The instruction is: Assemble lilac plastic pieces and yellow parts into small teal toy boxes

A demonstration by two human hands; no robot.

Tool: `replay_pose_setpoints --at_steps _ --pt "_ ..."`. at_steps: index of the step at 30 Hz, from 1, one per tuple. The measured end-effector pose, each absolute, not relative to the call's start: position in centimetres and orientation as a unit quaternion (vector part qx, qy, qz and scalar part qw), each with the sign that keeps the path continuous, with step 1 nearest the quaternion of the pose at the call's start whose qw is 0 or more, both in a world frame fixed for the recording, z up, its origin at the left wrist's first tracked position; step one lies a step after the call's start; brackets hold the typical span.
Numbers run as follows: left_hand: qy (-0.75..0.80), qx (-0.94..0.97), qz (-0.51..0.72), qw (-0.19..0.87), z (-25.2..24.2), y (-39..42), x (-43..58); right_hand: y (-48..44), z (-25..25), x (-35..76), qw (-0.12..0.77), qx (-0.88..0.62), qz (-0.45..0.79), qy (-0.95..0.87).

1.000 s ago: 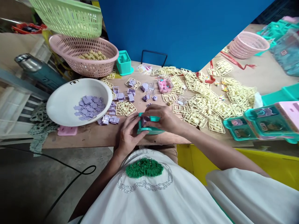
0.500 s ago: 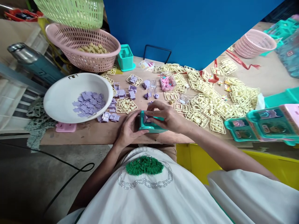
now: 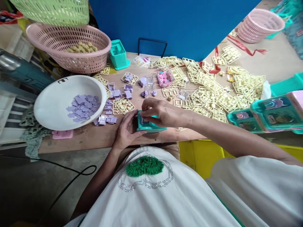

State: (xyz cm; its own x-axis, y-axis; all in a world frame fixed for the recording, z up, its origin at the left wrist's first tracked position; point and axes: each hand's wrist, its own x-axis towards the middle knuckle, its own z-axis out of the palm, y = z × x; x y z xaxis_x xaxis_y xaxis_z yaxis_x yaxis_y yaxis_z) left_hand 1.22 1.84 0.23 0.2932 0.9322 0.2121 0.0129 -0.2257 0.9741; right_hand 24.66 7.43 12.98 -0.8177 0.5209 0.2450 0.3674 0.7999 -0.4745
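Observation:
A teal plastic box [image 3: 151, 127] lies at the table's front edge, between my hands. My left hand [image 3: 126, 130] is closed around its left end, thumb along the near side. Above the box, my right hand [image 3: 157, 113] pinches with thumb and forefinger at a small purple piece [image 3: 142, 119] set against the box's left end. Most of that piece is hidden by the fingers. Loose purple plastic parts [image 3: 106, 119] lie left of my left hand, beside a cream sprue frame [image 3: 123, 106].
A white bowl [image 3: 47, 108] of purple pieces stands at left, below a pink basket [image 3: 71, 61]. Cream sprue frames [image 3: 208, 97] are heaped at right, near packaged teal toys [image 3: 279, 110]. A blue panel [image 3: 175, 25] rises behind, with another teal box [image 3: 118, 55] near it.
The view has shifted slightly. The teal box now shows at a different tilt, and my right hand is further over its left end, still pinching at the purple piece.

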Motion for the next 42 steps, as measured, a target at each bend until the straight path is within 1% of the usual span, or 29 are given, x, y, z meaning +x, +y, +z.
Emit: replay_pose_setpoints --at_steps 3,7,9,13,15,20,23,27,31,36,40,42 --pt "0.365 0.613 0.471 0.519 0.2 1.8 1.2 7.7 13.2 24.2 0.163 -0.244 0.204 -0.934" --pt "0.359 0.618 0.467 0.521 0.3 2.0 1.2 8.0 13.2 23.9 0.134 -0.256 0.202 -0.936" --pt "0.361 0.622 0.463 0.518 0.5 2.1 1.1 8.2 12.8 24.1 0.151 -0.249 0.215 -0.932" --pt "0.369 0.621 0.450 0.526 0.7 2.4 0.7 7.9 11.6 25.3 0.229 -0.216 0.217 -0.924" --pt "0.361 0.618 0.444 0.539 0.9 2.6 0.4 7.7 11.4 26.0 0.238 -0.193 0.208 -0.929" --pt "0.333 0.626 0.412 0.572 1.3 3.4 -0.4 7.8 12.5 26.5 0.172 -0.153 0.196 -0.953" --pt "0.323 0.649 0.411 0.553 1.5 3.9 -0.8 8.5 13.6 25.9 0.126 -0.125 0.180 -0.967" --pt "0.318 0.669 0.403 0.538 1.4 4.4 -1.1 9.7 14.4 24.7 0.074 -0.087 0.220 -0.969" --pt "0.322 0.674 0.399 0.532 0.4 4.6 -1.5 10.9 14.2 24.2 0.062 -0.069 0.276 -0.957" --pt "0.316 0.678 0.396 0.532 0.1 4.5 -1.3 12.0 14.2 24.2 0.065 -0.039 0.315 -0.946" --pt "0.291 0.690 0.421 0.512 0.3 4.6 -1.0 12.0 15.2 23.9 0.027 -0.033 0.301 -0.953" --pt "0.288 0.693 0.429 0.502 0.3 4.6 -1.0 11.9 15.4 23.7 0.022 -0.040 0.288 -0.956"
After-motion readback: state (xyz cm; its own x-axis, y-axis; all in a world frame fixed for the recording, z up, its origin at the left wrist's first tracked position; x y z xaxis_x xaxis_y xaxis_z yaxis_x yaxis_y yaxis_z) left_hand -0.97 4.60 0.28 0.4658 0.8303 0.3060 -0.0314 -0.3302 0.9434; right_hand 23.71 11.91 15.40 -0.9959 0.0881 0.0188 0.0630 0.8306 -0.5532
